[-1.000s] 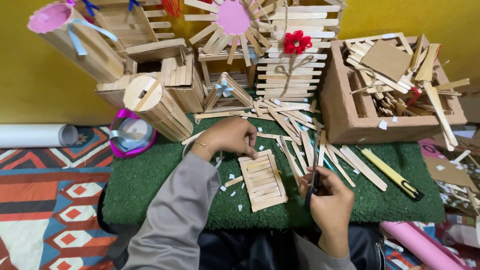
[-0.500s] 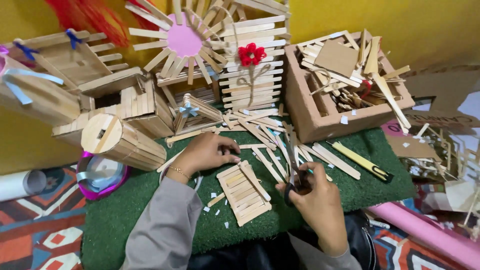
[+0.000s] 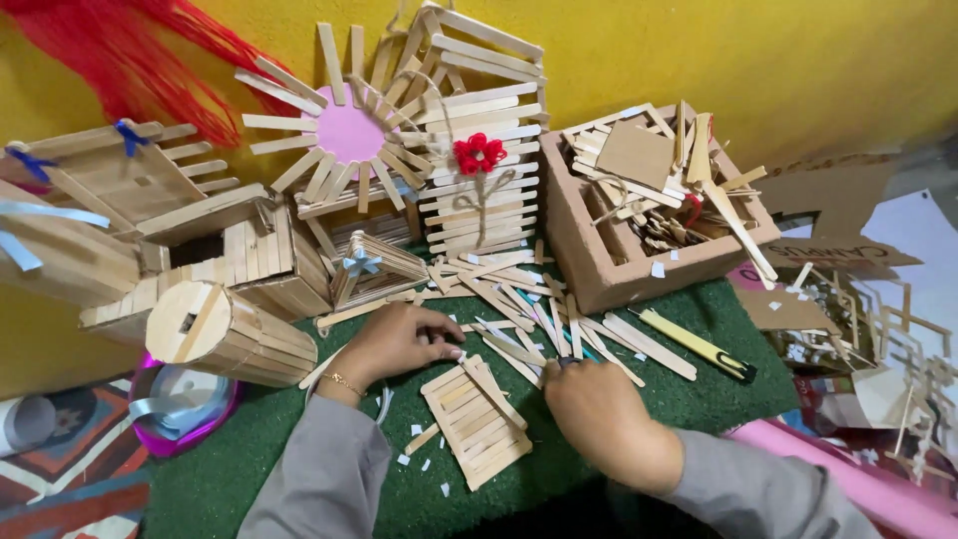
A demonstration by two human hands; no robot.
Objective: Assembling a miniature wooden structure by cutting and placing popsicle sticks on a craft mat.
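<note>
Left hand [image 3: 394, 339] palm-down, fingers curled loosely, fingertips at top edge of the stick panel [image 3: 476, 419] flat on green mat [image 3: 699, 394]. Right hand [image 3: 599, 414] knuckles-up, fisted at the loose stick pile [image 3: 539, 309]; grip contents hidden.

Matt pale wooden stick panel [image 3: 476, 421]; rough green, perhaps felt, mat [image 3: 689, 391]

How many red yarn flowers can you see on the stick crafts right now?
1: the red yarn flower sits on the front of the tall stick tower at the back, above a twine bow. Others may be hidden behind the crafts.
</note>
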